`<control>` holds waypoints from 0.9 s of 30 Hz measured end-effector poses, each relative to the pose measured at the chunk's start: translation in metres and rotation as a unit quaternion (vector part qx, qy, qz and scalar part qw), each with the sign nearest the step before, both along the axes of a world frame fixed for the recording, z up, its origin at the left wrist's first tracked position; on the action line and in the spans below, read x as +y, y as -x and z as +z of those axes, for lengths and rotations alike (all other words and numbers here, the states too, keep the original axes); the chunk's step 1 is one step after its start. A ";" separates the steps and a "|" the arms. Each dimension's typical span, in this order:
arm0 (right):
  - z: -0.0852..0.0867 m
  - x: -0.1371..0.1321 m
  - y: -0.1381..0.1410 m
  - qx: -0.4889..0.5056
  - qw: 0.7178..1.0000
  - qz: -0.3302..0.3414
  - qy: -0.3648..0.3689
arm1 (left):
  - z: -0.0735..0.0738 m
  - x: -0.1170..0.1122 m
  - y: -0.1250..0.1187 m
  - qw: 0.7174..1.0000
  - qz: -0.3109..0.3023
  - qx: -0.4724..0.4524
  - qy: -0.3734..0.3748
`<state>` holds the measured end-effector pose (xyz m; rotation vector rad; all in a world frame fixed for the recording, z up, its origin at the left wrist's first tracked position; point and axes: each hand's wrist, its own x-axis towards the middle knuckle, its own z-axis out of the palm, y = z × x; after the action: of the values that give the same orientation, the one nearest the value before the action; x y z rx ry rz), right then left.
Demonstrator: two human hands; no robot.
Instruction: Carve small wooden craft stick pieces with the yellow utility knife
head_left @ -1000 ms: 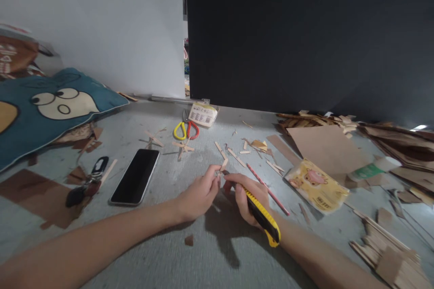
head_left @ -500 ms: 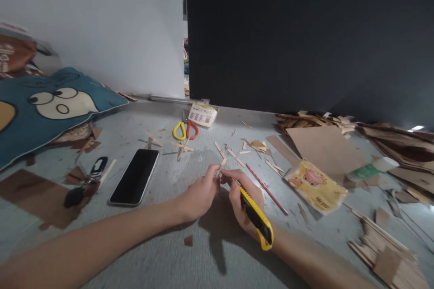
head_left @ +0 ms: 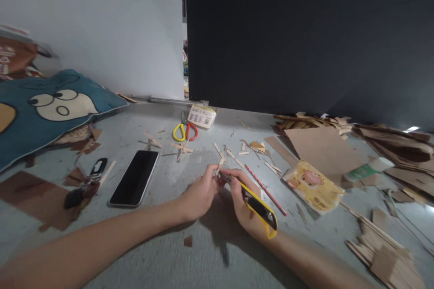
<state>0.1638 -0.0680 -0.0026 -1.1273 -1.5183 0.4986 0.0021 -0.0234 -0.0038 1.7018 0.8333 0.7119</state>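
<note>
My left hand (head_left: 199, 195) pinches a small wooden stick (head_left: 220, 164) just above the grey floor, fingers closed on it. My right hand (head_left: 244, 198) is wrapped round a yellow and black utility knife (head_left: 257, 204), whose tip meets the stick where both hands come together. A red pencil (head_left: 266, 189) lies on the floor just right of my right hand. Several short wooden sticks (head_left: 233, 157) are scattered beyond the hands.
A black phone (head_left: 134, 178) and a car key (head_left: 88, 181) lie to the left, by a blue cushion (head_left: 47, 109). Yellow and red scissors (head_left: 185, 131) lie further back. A yellow packet (head_left: 312, 185) and cardboard sheets (head_left: 322, 146) fill the right side.
My right hand has turned the knife a little, so its rear end has swung slightly right. The left hand stays pinched on the stick in the same spot.
</note>
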 end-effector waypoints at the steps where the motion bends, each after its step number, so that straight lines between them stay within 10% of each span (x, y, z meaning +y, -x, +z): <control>1: 0.001 0.000 -0.001 0.002 1.000 0.006 0.008 | 0.000 0.000 0.000 1.000 -0.005 -0.010 0.011; 27: -0.001 0.003 -0.006 0.002 0.997 0.072 0.030 | 0.004 0.007 -0.003 0.973 0.037 -0.143 0.178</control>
<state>0.1694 -0.0651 -0.0032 -1.0673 -1.5969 0.6484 0.0050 -0.0165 -0.0001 1.2203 0.7712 0.7843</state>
